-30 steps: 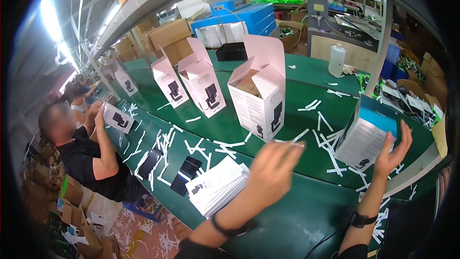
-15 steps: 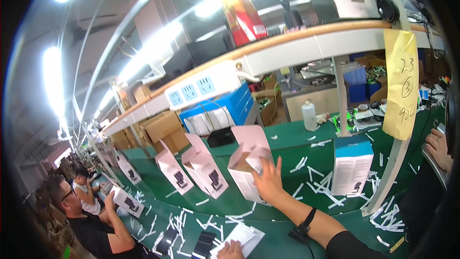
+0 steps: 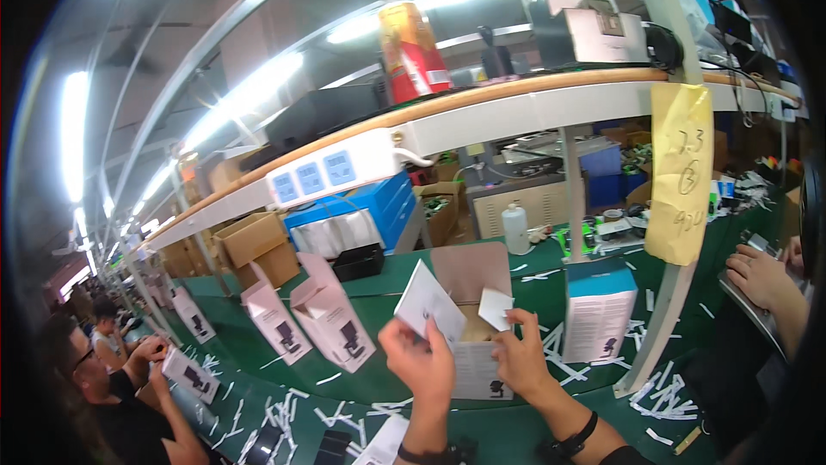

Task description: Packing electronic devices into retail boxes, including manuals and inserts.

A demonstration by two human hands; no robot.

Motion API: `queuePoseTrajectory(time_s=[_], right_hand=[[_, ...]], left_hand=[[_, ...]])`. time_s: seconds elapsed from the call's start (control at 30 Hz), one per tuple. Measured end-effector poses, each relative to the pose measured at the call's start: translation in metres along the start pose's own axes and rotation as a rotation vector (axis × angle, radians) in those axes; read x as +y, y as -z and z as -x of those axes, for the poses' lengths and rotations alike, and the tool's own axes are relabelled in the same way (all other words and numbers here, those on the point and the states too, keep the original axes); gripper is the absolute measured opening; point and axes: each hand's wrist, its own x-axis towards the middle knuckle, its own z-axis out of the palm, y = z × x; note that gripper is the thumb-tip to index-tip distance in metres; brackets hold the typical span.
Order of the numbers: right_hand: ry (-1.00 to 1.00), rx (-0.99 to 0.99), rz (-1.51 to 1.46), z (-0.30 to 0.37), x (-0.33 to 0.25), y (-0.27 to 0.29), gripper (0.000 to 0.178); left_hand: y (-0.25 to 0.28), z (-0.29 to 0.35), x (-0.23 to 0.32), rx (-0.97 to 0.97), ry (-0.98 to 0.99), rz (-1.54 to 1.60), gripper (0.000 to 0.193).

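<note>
Both my hands are raised in front of an open carton [image 3: 482, 375], white with a pinkish-brown inside and its lid flap standing up. In my left hand [image 3: 422, 357] is a white booklet [image 3: 428, 301], tilted, pinched at its lower edge. My right hand [image 3: 523, 357] pinches a small white card [image 3: 496, 308] by its right side, over the carton's opening. The hands and papers hide part of the opening, and what lies deep inside does not show. Below my left forearm lies another white sheet [image 3: 385, 441] on the green bench.
Several open white cartons [image 3: 331, 323] line the bench to the left; a closed blue-topped box [image 3: 601, 310] stands right, beside a metal post [image 3: 662, 327]. White paper strips [image 3: 667, 396] litter the bench. A co-worker [image 3: 138, 396] at left holds a carton; another person's hand [image 3: 761, 271] is at right.
My left hand has come up from the papers on the bench, now with a booklet. My right hand has drawn back slightly from the carton and holds a small card. The view has shifted right.
</note>
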Motion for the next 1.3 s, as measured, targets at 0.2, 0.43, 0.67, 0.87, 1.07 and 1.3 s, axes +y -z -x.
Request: queuePoseTrajectory(time_s=[0.2, 0.43, 0.67, 0.87, 1.07, 1.3], right_hand=[[0.046, -0.087, 0.092, 0.002, 0.004, 0.029, 0.030], [0.126, -0.052, -0.131, -0.018, -0.001, 0.034, 0.062], [0.087, 0.008, -0.093, -0.036, 0.022, 0.035, 0.061], [0.121, 0.001, -0.072, -0.035, 0.027, 0.037, 0.062], [0.084, -0.021, -0.046, -0.026, 0.029, 0.045, 0.035], [-0.143, -0.164, -0.270, -0.031, 0.038, 0.054, 0.028]], left_hand=[[-0.040, -0.014, -0.057, -0.093, -0.341, -0.448, 0.042], [-0.020, 0.000, -0.077, 0.064, -0.172, -0.292, 0.052], [-0.026, 0.001, -0.046, -0.322, -0.012, -0.692, 0.057], [-0.050, -0.002, -0.053, -0.266, 0.045, -0.471, 0.070], [-0.032, 0.001, -0.102, -0.469, 0.135, 0.112, 0.036], [-0.029, 0.003, -0.097, -0.804, 0.005, -0.027, 0.019]])
